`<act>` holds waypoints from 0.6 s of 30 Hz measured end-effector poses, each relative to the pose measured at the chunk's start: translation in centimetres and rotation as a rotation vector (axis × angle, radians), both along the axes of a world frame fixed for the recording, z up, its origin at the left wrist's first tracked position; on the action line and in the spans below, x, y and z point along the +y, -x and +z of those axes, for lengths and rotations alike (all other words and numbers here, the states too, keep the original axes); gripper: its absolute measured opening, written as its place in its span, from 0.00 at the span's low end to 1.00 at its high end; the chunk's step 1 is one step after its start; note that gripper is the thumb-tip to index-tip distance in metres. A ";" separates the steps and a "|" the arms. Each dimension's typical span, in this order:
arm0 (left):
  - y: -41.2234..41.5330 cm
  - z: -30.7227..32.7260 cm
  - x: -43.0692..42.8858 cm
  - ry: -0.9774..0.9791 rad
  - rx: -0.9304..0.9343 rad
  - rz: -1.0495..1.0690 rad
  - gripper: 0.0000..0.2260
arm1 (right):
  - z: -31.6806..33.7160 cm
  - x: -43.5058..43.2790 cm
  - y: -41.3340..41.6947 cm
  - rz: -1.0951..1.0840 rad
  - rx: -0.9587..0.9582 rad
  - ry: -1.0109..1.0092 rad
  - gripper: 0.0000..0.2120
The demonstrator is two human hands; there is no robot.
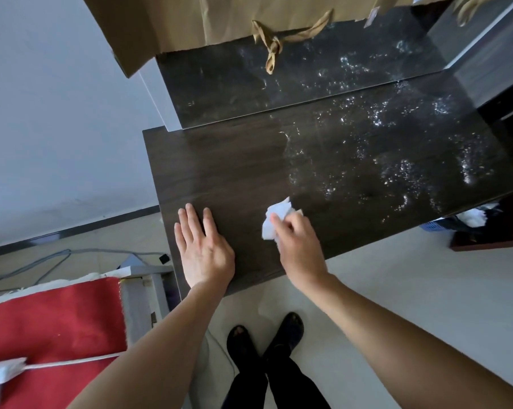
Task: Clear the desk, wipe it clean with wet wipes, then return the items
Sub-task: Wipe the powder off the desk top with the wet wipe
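Note:
The dark wooden desk point(234, 166) fills the middle of the view, bare of items, with wet glistening streaks across its right half. My right hand point(298, 243) is shut on a crumpled white wet wipe point(276, 221) and presses it on the desk near the front edge. To the left of it, my left hand point(202, 249) lies flat on the desk surface, palm down and fingers spread, holding nothing.
A brown paper bag point(190, 22) with twisted handles hangs over the raised dark back panel point(249, 84). A red cloth-covered surface point(51, 326) sits at lower left, cables point(28, 267) on the floor beyond it. At right, a bin with white waste point(473, 218). My feet point(264, 335) stand below the desk edge.

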State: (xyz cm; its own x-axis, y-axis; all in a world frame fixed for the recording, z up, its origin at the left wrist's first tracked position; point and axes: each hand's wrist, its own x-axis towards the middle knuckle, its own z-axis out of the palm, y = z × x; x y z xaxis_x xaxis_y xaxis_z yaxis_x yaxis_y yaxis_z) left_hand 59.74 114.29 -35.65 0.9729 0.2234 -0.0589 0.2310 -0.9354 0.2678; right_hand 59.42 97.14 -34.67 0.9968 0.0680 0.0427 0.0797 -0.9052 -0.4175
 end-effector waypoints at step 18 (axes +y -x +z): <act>-1.3 1.6 -3.4 0.142 0.063 0.217 0.22 | 8.7 -11.4 -10.0 -0.064 -0.040 0.006 0.14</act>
State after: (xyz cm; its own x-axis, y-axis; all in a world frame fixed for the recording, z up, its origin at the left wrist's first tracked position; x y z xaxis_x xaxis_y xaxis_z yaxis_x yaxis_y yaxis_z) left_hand 61.01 110.89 -34.07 0.8966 0.4115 -0.1637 0.4424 -0.8161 0.3719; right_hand 69.41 85.78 -25.95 0.9966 0.0041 0.0825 0.0377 -0.9114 -0.4097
